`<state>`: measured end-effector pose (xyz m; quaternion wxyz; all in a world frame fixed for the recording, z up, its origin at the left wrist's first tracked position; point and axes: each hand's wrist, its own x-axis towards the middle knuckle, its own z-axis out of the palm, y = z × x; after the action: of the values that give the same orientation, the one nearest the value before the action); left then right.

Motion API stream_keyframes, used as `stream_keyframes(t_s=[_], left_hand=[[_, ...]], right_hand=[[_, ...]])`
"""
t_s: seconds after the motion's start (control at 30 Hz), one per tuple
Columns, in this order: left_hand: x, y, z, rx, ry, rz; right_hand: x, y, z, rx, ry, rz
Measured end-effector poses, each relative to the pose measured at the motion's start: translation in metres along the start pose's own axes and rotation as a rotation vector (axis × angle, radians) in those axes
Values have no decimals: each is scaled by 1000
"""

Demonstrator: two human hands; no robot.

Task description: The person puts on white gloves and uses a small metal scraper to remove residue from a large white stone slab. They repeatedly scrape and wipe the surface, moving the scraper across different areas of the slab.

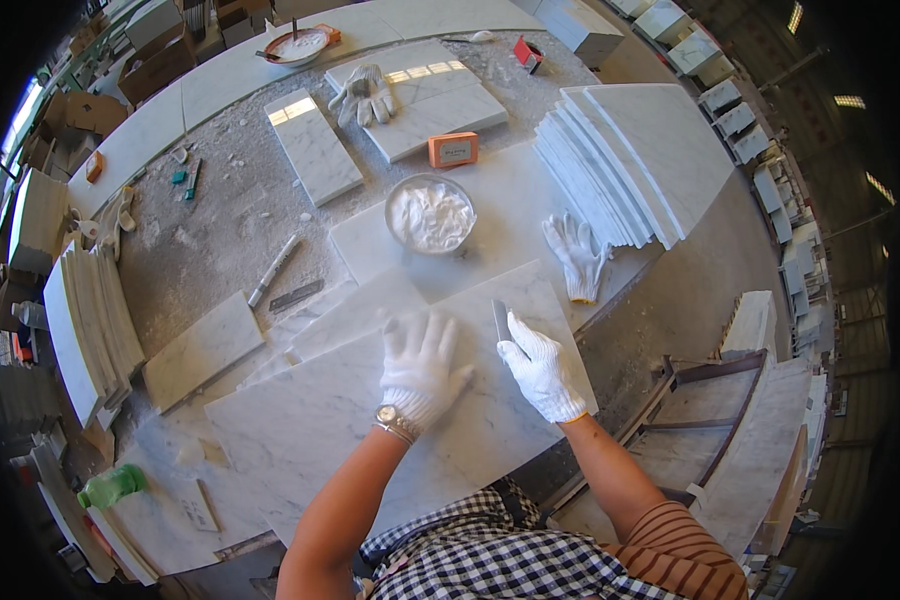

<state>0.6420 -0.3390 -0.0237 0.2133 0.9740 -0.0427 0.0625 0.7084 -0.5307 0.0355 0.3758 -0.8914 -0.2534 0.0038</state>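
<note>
The left hand [422, 368], in a knitted white glove, lies flat with its fingers spread on a big smooth marble slab [340, 420]. The slab is white with grey veins and rests on the dusty grey worktop [220, 215]. The right hand [540, 365], gloved too, pinches a thin flat metal scraper [500, 318] that touches the slab's far edge. Just beyond sits a round bowl [430, 213] of white paste. A loose glove [577, 255] lies beside a stack of marble tiles [635, 165].
</note>
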Motion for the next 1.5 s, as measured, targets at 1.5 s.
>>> stream_keyframes(t_s=[1.5], left_hand=[[-265, -101, -59, 61, 691, -1112]], right_hand=[[74, 29, 14, 313, -117, 666]])
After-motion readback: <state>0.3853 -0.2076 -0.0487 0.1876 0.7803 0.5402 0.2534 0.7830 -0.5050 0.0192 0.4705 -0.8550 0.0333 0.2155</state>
